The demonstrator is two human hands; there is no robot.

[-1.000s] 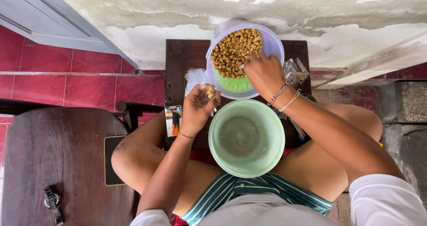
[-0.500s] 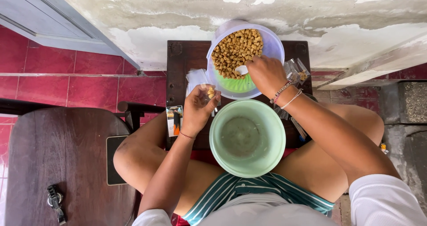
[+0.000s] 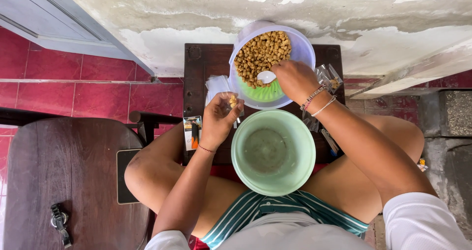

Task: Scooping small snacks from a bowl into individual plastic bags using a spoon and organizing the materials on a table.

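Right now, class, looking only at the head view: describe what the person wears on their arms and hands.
Both arms are bare from short white sleeves down. The left hand has a thin red thread bracelet at its wrist. The right hand has two bracelets at its wrist: a beaded, multicoloured one and a thin pale one. No gloves or rings are visible.

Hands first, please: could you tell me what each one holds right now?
Left hand: closed on a small clear bag.
Right hand: closed on a white spoon.
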